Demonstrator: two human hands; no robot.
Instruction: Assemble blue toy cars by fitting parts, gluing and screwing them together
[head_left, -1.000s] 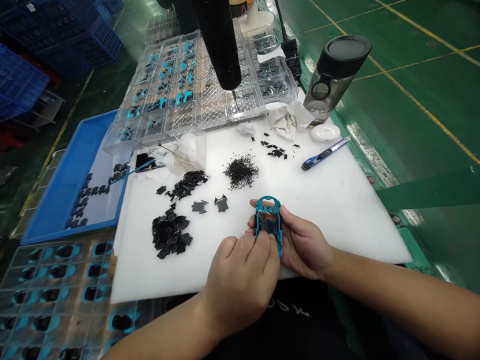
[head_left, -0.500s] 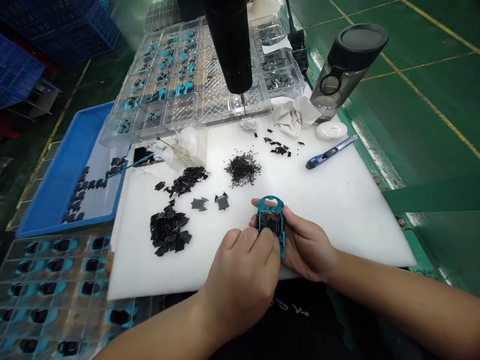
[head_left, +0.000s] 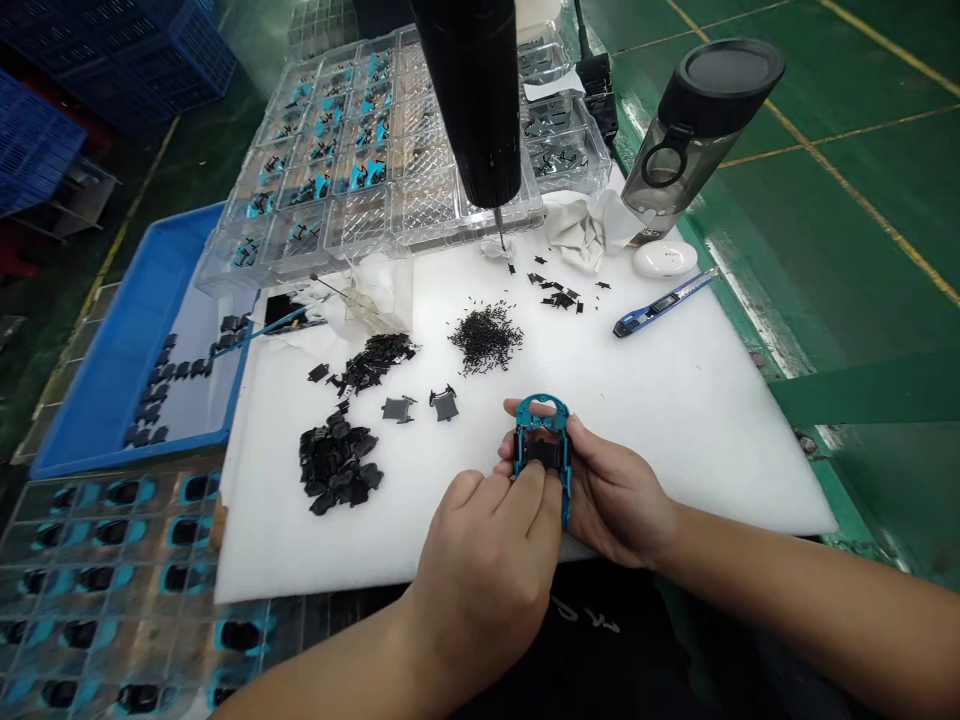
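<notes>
My right hand (head_left: pixel 619 490) is wrapped round a teal plastic frame (head_left: pixel 541 408) with a rounded top, thumb along its right edge. A black plate (head_left: pixel 541 450) lies inside the frame. My left hand (head_left: pixel 491 560) is closed, its bent fingertips pressing on the lower part of that plate and covering some of it. Beyond the hands lies a pile of tiny black screws (head_left: pixel 486 338). To the left are two grey-black plates with arms (head_left: pixel 444 404), a heap of black moulded parts (head_left: pixel 337 462) and a pile of flat black pieces (head_left: pixel 375 362).
A black electric screwdriver (head_left: pixel 480 110) hangs bit-down over the white board (head_left: pixel 675 420). Clear compartment trays (head_left: pixel 360 220) stand behind. A blue utility knife (head_left: pixel 664 303), white oval case (head_left: pixel 664 259) and bottle (head_left: pixel 697 130) are at the right. A blue bin (head_left: pixel 142 300) is at the left.
My left fingertips have shifted slightly on the black plate, so more of it shows. The screwdriver appears a little lower and farther right. My right hand keeps its hold on the frame.
</notes>
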